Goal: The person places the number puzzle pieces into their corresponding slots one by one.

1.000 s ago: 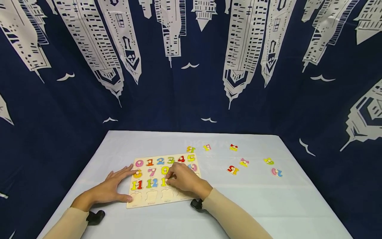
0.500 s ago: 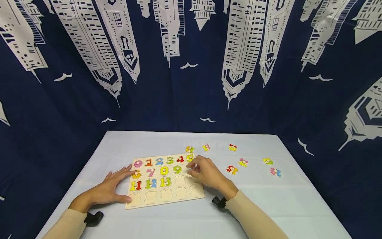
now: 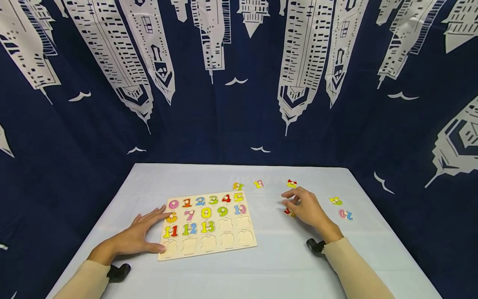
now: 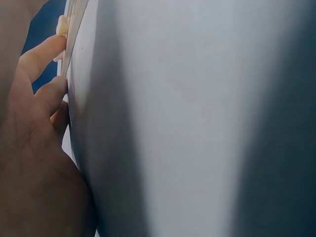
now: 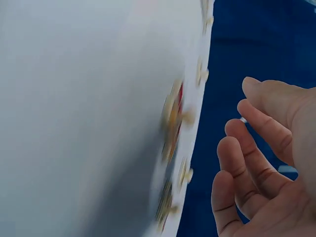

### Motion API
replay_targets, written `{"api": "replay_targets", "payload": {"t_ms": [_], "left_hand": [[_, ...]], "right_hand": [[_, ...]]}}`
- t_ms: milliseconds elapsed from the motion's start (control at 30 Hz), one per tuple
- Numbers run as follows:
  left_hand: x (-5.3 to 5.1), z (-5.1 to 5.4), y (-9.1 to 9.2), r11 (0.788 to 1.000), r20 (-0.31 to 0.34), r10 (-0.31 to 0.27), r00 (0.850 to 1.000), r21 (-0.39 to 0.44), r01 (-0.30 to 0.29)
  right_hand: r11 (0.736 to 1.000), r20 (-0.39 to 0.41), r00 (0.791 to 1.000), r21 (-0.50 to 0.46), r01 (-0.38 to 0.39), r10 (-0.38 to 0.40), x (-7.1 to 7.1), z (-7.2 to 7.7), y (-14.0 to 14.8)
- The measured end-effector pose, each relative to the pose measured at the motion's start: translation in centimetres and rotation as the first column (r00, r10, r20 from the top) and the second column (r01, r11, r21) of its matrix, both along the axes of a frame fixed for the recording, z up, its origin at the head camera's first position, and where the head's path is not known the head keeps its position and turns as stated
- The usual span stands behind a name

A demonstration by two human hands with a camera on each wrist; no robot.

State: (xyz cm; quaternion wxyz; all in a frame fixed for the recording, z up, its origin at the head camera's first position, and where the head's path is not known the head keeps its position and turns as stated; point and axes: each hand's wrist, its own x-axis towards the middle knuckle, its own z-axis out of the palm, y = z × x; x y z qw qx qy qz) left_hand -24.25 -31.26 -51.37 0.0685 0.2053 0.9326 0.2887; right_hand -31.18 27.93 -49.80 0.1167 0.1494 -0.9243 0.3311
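Note:
A wooden number board lies on the white table, with the pieces 0 to 13 seated in its upper rows and bare recesses at the lower right and along the bottom row. My left hand rests spread on the board's left edge; in the left wrist view the fingers touch that edge. To the right, my right hand hovers with bent, parted fingers over a red and orange piece, holding nothing. The right wrist view shows that hand beside the knobbed piece.
Several number pieces lie about: one at the board's top corner, a pink and yellow one, a red and yellow one, a green one and a pink and blue one. Behind the table hangs a dark blue patterned cloth.
My right hand has moved right, off the board to the loose pieces. The 10 now shows in the board's second row, uncovered. My left hand has stayed in place.

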Motion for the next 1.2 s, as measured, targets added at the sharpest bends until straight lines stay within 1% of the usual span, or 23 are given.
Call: {"api": "replay_targets", "payload": {"t_ms": [100, 233, 367, 433, 600, 767, 867, 967, 1067, 1200], "left_hand": [[0.0, 0.1, 0.0, 1.0, 0.014, 0.009, 1.0, 0.005, -0.009], [0.0, 0.2, 0.1, 1.0, 0.028, 0.012, 1.0, 0.002, -0.012], [0.0, 0.2, 0.2, 1.0, 0.027, 0.008, 1.0, -0.006, -0.008], [-0.1, 0.3, 0.2, 1.0, 0.021, 0.006, 1.0, -0.009, -0.005], [0.0, 0.3, 0.2, 1.0, 0.024, 0.009, 1.0, -0.009, -0.009], [0.1, 0.2, 0.2, 1.0, 0.028, 0.009, 1.0, 0.0, -0.009], [0.1, 0.1, 0.3, 1.0, 0.027, 0.012, 1.0, 0.001, -0.012], [0.0, 0.1, 0.3, 1.0, 0.016, 0.011, 1.0, 0.0, -0.011], [0.0, 0.1, 0.2, 1.0, 0.004, 0.007, 1.0, -0.001, -0.007], [0.0, 0.0, 0.1, 1.0, 0.001, 0.007, 1.0, -0.003, -0.007]], "right_hand": [[0.998, 0.017, 0.998, 0.013, 0.056, -0.056, -0.4, -0.2, 1.9], [0.991, 0.038, 0.991, 0.036, 0.127, -0.128, -0.8, -0.5, 4.0], [0.984, 0.071, 0.983, 0.06, 0.167, -0.171, -1.0, -0.8, 5.5], [0.983, 0.094, 0.979, 0.061, 0.175, -0.18, -1.2, -0.9, 5.9], [0.984, 0.14, 0.974, 0.049, 0.171, -0.176, -1.8, -1.3, 6.2], [0.983, 0.161, 0.97, 0.042, 0.178, -0.183, -2.2, -1.5, 6.2], [0.983, 0.165, 0.969, 0.041, 0.18, -0.184, -2.2, -1.4, 6.0], [0.985, 0.146, 0.975, 0.027, 0.168, -0.17, -1.9, -0.9, 5.5], [0.99, 0.126, 0.982, 0.001, 0.139, -0.138, -1.5, -0.4, 4.4], [0.998, 0.109, 0.993, -0.022, 0.052, -0.049, -0.9, 0.5, 1.9]]}}
